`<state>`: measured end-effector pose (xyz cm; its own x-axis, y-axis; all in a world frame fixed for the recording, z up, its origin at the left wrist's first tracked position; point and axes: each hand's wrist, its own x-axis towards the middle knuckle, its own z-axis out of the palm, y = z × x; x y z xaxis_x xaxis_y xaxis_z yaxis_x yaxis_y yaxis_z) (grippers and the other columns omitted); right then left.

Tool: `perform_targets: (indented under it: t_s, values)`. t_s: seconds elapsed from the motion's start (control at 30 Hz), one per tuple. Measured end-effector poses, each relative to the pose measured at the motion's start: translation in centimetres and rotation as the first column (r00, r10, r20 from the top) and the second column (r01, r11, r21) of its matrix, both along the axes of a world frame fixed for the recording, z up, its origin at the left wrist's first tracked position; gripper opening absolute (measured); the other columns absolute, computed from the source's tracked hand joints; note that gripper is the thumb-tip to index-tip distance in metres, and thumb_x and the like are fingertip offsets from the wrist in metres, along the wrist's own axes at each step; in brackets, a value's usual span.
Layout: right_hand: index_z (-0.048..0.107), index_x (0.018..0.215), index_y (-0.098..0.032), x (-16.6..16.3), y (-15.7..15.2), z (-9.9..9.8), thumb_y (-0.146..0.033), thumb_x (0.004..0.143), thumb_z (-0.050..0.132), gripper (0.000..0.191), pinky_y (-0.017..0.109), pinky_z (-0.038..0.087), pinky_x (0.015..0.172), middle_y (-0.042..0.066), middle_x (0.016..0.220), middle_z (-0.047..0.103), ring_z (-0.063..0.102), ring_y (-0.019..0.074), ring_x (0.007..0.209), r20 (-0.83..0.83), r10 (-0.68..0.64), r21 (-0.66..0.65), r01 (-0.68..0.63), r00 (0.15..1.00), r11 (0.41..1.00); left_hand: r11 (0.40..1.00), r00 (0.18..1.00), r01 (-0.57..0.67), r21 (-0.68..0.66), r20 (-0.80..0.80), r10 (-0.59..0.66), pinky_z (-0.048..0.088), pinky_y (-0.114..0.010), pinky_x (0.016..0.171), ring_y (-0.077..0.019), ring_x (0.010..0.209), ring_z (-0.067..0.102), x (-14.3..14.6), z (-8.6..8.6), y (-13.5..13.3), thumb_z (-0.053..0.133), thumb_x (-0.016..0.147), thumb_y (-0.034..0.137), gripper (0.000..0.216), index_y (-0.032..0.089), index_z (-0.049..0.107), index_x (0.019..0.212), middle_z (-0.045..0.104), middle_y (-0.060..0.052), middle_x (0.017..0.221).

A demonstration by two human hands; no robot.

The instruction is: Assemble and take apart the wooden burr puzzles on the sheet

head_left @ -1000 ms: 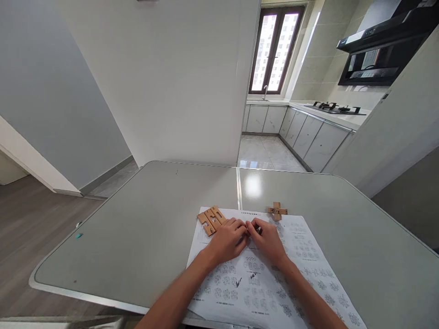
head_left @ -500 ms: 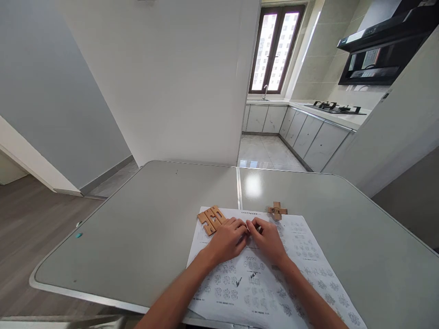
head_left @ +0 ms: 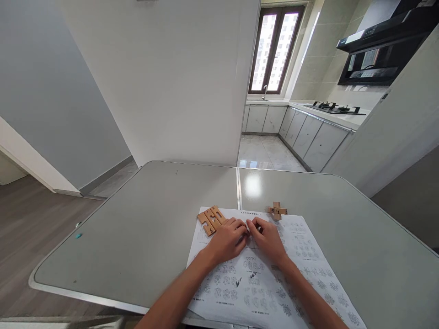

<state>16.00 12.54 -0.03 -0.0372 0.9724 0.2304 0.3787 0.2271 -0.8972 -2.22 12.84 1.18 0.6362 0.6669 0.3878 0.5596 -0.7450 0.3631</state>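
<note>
Curling inward over a printed paper sheet (head_left: pixel 222 313), the person's left hand (head_left: pixel 226 240) and right hand (head_left: pixel 269 240) come together just inside the middle of the sheet's far edge, fingertips nearly meeting. The grip of each is bent and bunched, but the fingers hide what lies between them, so one cannot tell whether either closes on anything. The sheet lies on a grey counter (head_left: pixel 137 237), its near edge by the counter's near edge, and bears rows of small line drawings with two dark ticks. At the sheet's far left corner lie three flat wooden pieces (head_left: pixel 211 220), side by side and slanted, with cutouts and dark figures; the left hand covers part of their near right end, and whether it touches them is unclear. A wooden cross (head_left: pixel 277 211), also marked with dark figures, sits over the sheet's far edge, toward its far right corner, just beyond the right hand. Well apart, near the counter's left edge, is a small teal bit (head_left: pixel 78 236). Past the counter's far edge, kitchen cabinets (head_left: pixel 310 135) stand with doors shut, their contents hidden, beneath a worktop carrying a black hob (head_left: pixel 338 108).
</note>
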Motion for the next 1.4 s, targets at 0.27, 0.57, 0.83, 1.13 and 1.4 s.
perform_targets:
  t_s: [0.27, 0.57, 0.83, 1.13, 1.4]
  values:
    - [0.057, 0.062, -0.022, 0.5, 0.5, 0.6, -0.064, 0.095, 0.061, 0.054, 0.028, 0.037, 0.054, -0.001, 0.061, 0.055, 0.044, 0.0145, 0.054, -0.288, -0.071, -0.158, 0.026, 0.955, 0.987, 0.999, 1.0, 0.002, -0.039, 0.015, -0.001, 0.052, -0.037, 0.09, -0.023, 0.098, 0.063, 0.1, 0.4, -0.1, 0.057, 0.094, 0.016, 0.014, 0.021, 0.068, 0.101, 0.07, -0.007, 0.108]
    - [0.063, 0.076, -0.022, 1.7, 1.3, -0.3, -0.062, 0.088, 0.073, 0.044, 0.021, 0.042, 0.044, -0.001, 0.067, 0.059, 0.051, 0.0124, 0.057, -0.704, -0.229, -0.325, -0.019, 0.672, 0.946, 0.999, 1.0, 0.0, -0.036, 0.019, 0.0, 0.053, -0.037, 0.086, -0.0228, 0.096, 0.064, 0.0, 0.6, -0.1, 0.057, 0.097, 0.017, 0.012, 0.022, 0.067, 0.101, 0.07, -0.007, 0.107]
    - [0.068, 0.095, -0.022, 2.8, 2.4, -0.9, -0.057, 0.091, 0.073, 0.036, 0.015, 0.048, 0.041, -0.004, 0.068, 0.055, 0.05, 0.0086, 0.054, -0.912, -0.242, -0.316, -0.19, 0.332, 0.93, 0.999, 1.0, -0.002, -0.037, 0.014, 0.003, 0.053, -0.038, 0.09, -0.0224, 0.097, 0.064, 0.0, 0.5, -0.1, 0.058, 0.095, 0.016, 0.011, 0.021, 0.067, 0.101, 0.07, -0.007, 0.108]
    - [0.067, 0.1, -0.024, 3.8, 2.8, -1.2, -0.039, 0.102, 0.063, 0.015, 0.015, 0.047, 0.036, -0.003, 0.071, 0.05, 0.047, 0.0101, 0.051, -0.964, -0.211, -0.249, -0.269, 0.163, 0.931, 0.999, 1.0, 0.001, -0.045, 0.026, 0.0, 0.052, -0.038, 0.088, -0.0229, 0.097, 0.064, 0.1, 0.5, -0.1, 0.057, 0.095, 0.016, 0.012, 0.021, 0.067, 0.1, 0.07, -0.007, 0.107]
    - [0.064, 0.097, -0.024, 4.1, 3.1, -1.0, -0.03, 0.097, 0.068, 0.007, 0.011, 0.044, 0.037, -0.006, 0.069, 0.046, 0.043, 0.0079, 0.05, -0.955, -0.153, -0.217, -0.247, 0.252, 0.944, 0.998, 1.0, -0.001, -0.056, 0.022, 0.002, 0.052, -0.038, 0.088, -0.0229, 0.097, 0.064, 0.0, 0.6, -0.1, 0.057, 0.096, 0.016, 0.013, 0.021, 0.068, 0.101, 0.069, -0.007, 0.108]
